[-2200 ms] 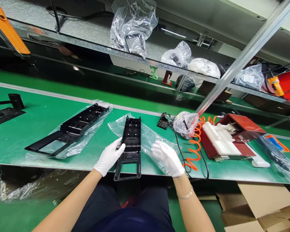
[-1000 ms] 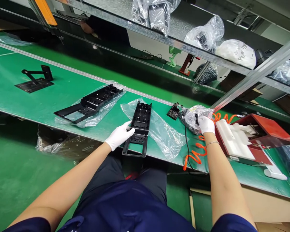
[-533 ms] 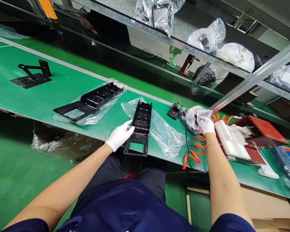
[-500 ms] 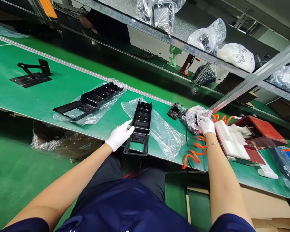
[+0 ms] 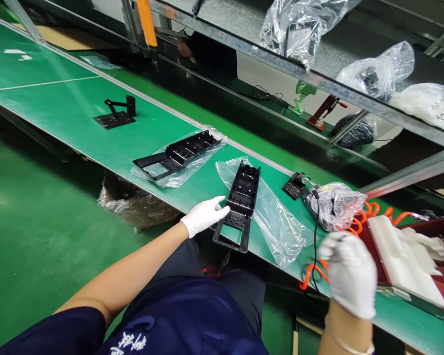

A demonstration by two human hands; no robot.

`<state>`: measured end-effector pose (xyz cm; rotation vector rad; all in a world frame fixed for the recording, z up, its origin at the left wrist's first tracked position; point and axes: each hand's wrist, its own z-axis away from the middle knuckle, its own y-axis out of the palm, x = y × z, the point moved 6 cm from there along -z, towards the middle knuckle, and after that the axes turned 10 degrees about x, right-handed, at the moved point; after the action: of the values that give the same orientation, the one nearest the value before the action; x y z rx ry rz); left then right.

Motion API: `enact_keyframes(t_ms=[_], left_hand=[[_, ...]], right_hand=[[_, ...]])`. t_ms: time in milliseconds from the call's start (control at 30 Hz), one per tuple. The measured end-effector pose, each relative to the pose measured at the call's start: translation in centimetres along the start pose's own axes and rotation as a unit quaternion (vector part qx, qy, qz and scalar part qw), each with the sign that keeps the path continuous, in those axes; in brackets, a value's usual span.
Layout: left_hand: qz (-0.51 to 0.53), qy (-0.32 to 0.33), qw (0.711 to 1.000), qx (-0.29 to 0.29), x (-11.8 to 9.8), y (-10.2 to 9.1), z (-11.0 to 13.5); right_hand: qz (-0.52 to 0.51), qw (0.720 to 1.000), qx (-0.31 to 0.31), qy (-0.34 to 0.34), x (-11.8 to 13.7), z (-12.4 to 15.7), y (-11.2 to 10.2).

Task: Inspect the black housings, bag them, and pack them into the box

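A long black plastic frame point(image 5: 244, 190) lies in front of me on a clear plastic bag point(image 5: 277, 231), its open-loop end toward the bench edge. At its left side is my white-gloved left hand point(image 5: 207, 215), the thumb on the frame's edge and the index finger stretched beside it; the other fingers are partly hidden. My gloved right hand point(image 5: 350, 271) is raised over the bench at the right, smeared by motion, with fingers curled together. A small dark bit shows at its fingertips, too blurred to name. Behind it sits a clear bag of small parts point(image 5: 340, 202).
A second black frame point(image 5: 181, 153) lies on plastic at the left, beyond it a black stand point(image 5: 118, 116). An orange coiled hose point(image 5: 314, 273), a red box point(image 5: 440, 231) with white foam point(image 5: 403, 261) and a dark plate point(image 5: 294, 186) are at the right. A metal shelf point(image 5: 240, 44) hangs above.
My right hand has come out of the bag of small parts and moved back toward me, fingers curled. The left hand stays at the frame's edge. The view has swung left.
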<state>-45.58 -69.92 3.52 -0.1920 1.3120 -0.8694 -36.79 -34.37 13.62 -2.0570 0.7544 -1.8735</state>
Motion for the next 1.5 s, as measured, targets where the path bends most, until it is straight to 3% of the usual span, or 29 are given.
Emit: enact_keyframes(t_ms=[67,100,167,233,333,467,567,700,867,1000,1100,1167,1267,1367,1500], left_hand=[[-0.046,-0.03,0.998,0.017,-0.4,0.0,-0.5],[-0.07,-0.04,0.996,0.024,-0.7,0.0,-1.0],[-0.102,-0.051,0.993,0.033,-1.3,0.1,-2.0],[-0.109,-0.055,0.992,0.036,-1.6,0.1,-2.7],[-0.102,-0.049,0.993,0.033,-1.4,-0.1,-2.5],[-0.075,-0.032,0.997,0.008,-0.7,-0.5,-0.3],[-0.081,-0.056,0.995,-0.028,-0.2,-0.7,1.5],[-0.101,-0.071,0.991,-0.046,-0.1,-0.6,2.7],[-0.059,-0.058,0.995,-0.053,-0.9,-0.8,3.5],[-0.016,-0.054,0.997,-0.05,-1.1,-0.5,4.0],[0.009,-0.034,0.997,-0.066,-1.0,-0.3,4.3],[0.026,-0.018,0.997,-0.076,-1.0,-0.3,4.4],[0.052,0.01,0.995,-0.085,-1.7,-0.2,4.4],[0.095,0.041,0.99,-0.094,-3.0,-0.2,4.2],[0.142,0.085,0.981,-0.097,-4.7,-0.2,3.9]], right_hand=[[0.019,0.995,0.093,0.016,-0.3,1.5,5.3],[0.073,0.993,0.09,0.019,-0.7,1.4,7.0],[0.199,0.976,0.078,0.041,-2.2,-0.3,9.3],[0.265,0.96,0.079,0.055,-3.8,-2.7,10.2],[0.305,0.947,0.077,0.066,-5.4,-5.0,9.7],[0.343,0.929,0.069,0.121,-6.1,-4.4,8.8],[0.334,0.93,0.104,0.115,-5.2,-2.2,10.4],[0.269,0.947,0.172,0.047,-3.1,0.2,12.9],[0.27,0.959,0.058,0.064,-3.2,-1.3,9.8],[0.274,0.953,0.072,0.112,-4.9,-1.8,9.4],[0.262,0.957,0.051,0.115,-4.4,-0.7,9.2],[0.193,0.975,0.005,0.107,-3.5,0.2,8.4],[-0.072,0.992,0.018,0.102,-2.4,1.4,9.1],[-0.262,0.953,0.098,0.113,-1.2,2.2,12.2],[-0.333,0.928,0.134,0.102,0.4,3.1,15.0]])
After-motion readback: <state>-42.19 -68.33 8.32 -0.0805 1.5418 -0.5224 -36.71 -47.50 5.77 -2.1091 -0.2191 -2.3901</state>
